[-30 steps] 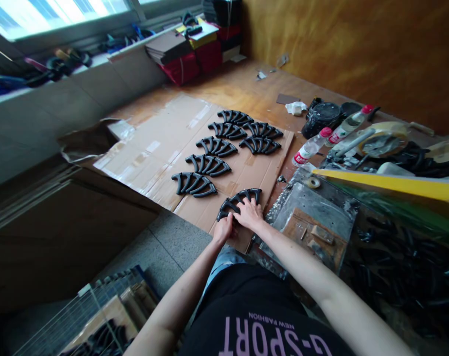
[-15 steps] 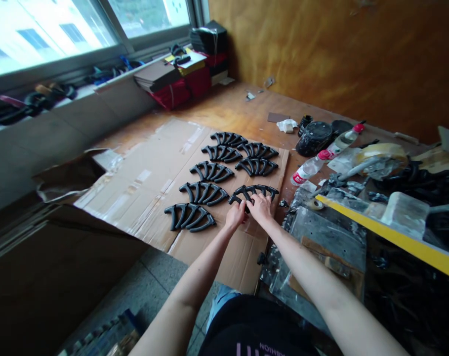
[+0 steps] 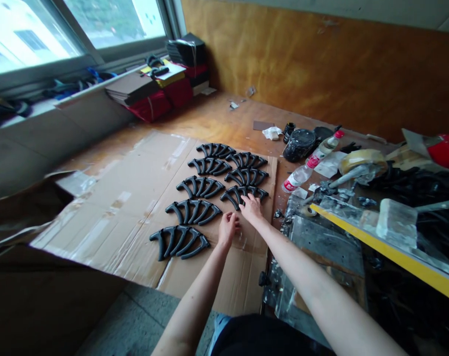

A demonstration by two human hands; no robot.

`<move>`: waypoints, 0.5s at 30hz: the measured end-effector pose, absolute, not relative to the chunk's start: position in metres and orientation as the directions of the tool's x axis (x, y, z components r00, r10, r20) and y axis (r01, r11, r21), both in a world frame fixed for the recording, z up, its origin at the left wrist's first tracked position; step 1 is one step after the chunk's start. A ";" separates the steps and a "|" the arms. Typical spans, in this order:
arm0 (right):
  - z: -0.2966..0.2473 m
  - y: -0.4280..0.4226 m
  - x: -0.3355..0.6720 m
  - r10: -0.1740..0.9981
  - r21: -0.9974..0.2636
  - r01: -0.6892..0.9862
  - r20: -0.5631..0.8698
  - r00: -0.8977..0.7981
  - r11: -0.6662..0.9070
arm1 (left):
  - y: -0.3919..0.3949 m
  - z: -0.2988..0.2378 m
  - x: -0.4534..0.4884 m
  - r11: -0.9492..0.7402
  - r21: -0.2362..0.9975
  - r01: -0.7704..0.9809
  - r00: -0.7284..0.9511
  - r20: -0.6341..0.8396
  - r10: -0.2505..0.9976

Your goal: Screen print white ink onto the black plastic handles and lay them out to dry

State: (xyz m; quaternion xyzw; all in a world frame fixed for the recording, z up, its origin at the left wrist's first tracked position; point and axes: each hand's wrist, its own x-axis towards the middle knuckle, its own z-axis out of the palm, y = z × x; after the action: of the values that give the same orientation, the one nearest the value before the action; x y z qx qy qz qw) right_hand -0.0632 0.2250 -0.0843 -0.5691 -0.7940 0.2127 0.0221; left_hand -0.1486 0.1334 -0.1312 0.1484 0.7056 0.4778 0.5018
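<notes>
Several black moulded arched pieces with curved ribs lie in two columns on a flattened cardboard sheet (image 3: 109,207). The lowest piece of the right column (image 3: 242,194) sits under the fingertips of my right hand (image 3: 251,208), which rests on its lower edge. My left hand (image 3: 228,229) is spread and holds nothing. It hovers just below that piece, beside the end of the piece to the left (image 3: 193,212). The largest nearby piece (image 3: 179,242) lies left of my left hand.
To the right stand plastic bottles (image 3: 297,178), a black pot (image 3: 299,145), a tape roll (image 3: 362,161) and a yellow-edged board (image 3: 387,245) over heaped black parts. Red and black stacks (image 3: 150,106) stand under the window at the back.
My left hand has come off the black piece and moved back toward me. The piece now lies closer to the column above it, and the view has swung, shifting the scene left.
</notes>
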 end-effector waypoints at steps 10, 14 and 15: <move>-0.046 0.144 0.049 0.870 -0.589 0.692 0.040 -0.492 0.419 | 0.100 -0.147 -0.177 0.382 0.865 -0.325 -0.614 -0.500 0.610; -0.027 0.108 0.153 0.963 -0.552 0.799 0.028 -0.267 0.238 | 0.103 -0.149 -0.180 0.423 0.866 -0.267 -0.552 -0.497 0.670; -0.024 0.099 0.187 0.985 -0.514 0.843 0.015 -0.171 0.155 | 0.098 -0.146 -0.177 0.435 0.864 -0.253 -0.541 -0.500 0.677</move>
State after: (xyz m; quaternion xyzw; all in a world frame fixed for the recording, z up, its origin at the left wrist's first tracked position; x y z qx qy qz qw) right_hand 0.1869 0.0990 -0.0239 -0.6187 -0.7388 0.1996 0.1773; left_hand -0.1771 0.0980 -0.1460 0.1482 0.7142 0.5103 0.4556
